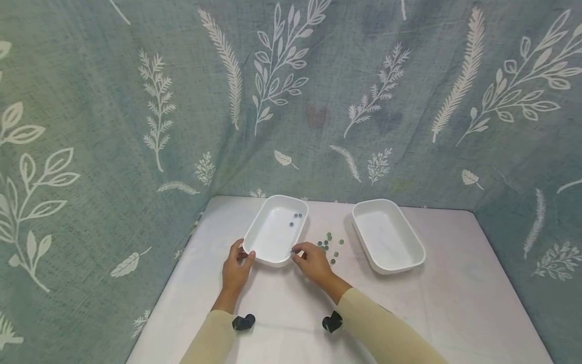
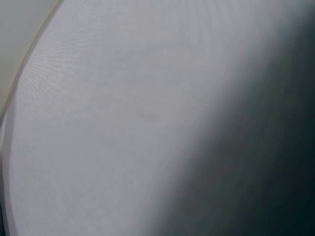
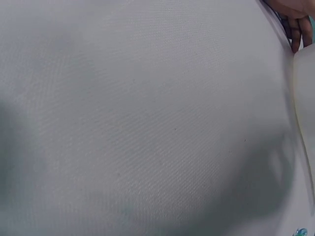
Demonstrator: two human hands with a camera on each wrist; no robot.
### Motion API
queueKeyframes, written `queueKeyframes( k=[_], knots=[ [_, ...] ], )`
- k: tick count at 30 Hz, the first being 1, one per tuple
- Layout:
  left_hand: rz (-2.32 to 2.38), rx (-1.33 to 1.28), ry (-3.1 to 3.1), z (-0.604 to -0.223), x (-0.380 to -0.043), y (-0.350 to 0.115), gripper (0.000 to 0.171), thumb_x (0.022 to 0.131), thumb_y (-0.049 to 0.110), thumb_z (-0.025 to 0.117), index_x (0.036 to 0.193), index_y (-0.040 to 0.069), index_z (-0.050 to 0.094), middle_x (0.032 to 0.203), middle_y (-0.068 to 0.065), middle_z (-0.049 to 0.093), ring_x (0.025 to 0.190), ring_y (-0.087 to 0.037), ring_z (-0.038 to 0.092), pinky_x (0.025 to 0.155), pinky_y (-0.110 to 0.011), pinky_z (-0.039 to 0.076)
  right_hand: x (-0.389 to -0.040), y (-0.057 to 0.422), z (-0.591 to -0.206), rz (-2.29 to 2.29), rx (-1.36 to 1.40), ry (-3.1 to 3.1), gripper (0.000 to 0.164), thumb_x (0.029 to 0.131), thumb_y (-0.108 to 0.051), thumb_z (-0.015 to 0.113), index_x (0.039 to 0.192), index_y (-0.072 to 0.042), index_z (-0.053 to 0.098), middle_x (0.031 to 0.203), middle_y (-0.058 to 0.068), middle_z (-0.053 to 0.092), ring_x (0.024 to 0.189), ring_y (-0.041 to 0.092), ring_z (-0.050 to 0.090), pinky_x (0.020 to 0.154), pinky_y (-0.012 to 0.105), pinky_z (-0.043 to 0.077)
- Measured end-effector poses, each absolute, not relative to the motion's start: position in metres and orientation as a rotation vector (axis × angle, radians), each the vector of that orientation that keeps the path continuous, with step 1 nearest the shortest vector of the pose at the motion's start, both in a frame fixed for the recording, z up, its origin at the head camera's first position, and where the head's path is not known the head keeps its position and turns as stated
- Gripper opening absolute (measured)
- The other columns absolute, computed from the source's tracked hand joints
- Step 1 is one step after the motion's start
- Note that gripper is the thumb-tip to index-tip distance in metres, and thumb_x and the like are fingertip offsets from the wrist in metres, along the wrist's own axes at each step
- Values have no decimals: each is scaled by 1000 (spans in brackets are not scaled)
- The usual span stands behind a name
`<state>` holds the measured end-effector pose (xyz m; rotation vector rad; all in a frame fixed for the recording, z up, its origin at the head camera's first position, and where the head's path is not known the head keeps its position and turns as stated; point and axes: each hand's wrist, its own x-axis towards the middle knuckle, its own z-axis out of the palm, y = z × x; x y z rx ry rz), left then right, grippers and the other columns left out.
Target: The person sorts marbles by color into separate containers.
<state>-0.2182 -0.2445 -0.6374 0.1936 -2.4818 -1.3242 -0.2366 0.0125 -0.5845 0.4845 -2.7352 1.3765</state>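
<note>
A white tray [image 1: 273, 233], rectangular with rounded corners, stands at the left of the table with several blue-grey glass marbles [image 1: 291, 224] inside near its right wall. My left hand [image 1: 236, 274] holds its near left corner, thumb at the front rim and fingers along the outer side. At the near right rim, my right hand [image 1: 314, 262] pinches a dark bluish marble [image 1: 293, 252] between thumb and fingertips. Green and blue marbles [image 1: 326, 247] lie scattered on the cloth just right of that hand. In the right wrist view, left-hand fingers [image 3: 296, 37] show at the tray's edge.
A second white tray [image 1: 386, 237], with no marbles showing in it, stands to the right of the loose marbles. White cloth [image 1: 464, 293] covers the table. A green patterned curtain [image 1: 318, 111] hangs behind and at both sides. Dark camera mounts sit at both wrists.
</note>
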Motion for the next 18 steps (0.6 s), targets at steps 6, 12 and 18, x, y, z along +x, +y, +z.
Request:
queueKeyframes(
  k=[6, 12, 18],
  knots=[
    [-1307, 200, -2487, -639, -218, -244, 58, 94, 38, 64, 144, 23, 40, 125, -12, 61, 105, -26, 58, 95, -50, 40, -237, 7, -582, 1371, 495, -2739, 16, 91, -21, 68, 107, -17, 68, 94, -12, 63, 72, 5, 53, 60, 22, 47],
    [-1308, 225, -2490, -639, -218, -243, 56, 94, 35, 65, 143, 26, 40, 124, -11, 62, 105, -24, 58, 96, -49, 39, -239, 4, -584, 1381, 479, -2753, 16, 91, -20, 69, 106, -17, 68, 93, -12, 61, 73, 5, 53, 61, 22, 48],
    [-1295, 233, -2503, -641, -217, -245, 58, 94, 38, 64, 144, 26, 38, 125, -11, 61, 107, -24, 57, 97, -50, 39, -240, 1, -586, 1406, 464, -2763, 18, 90, -19, 69, 108, -16, 68, 94, -11, 61, 74, 6, 54, 61, 22, 48]
  ],
)
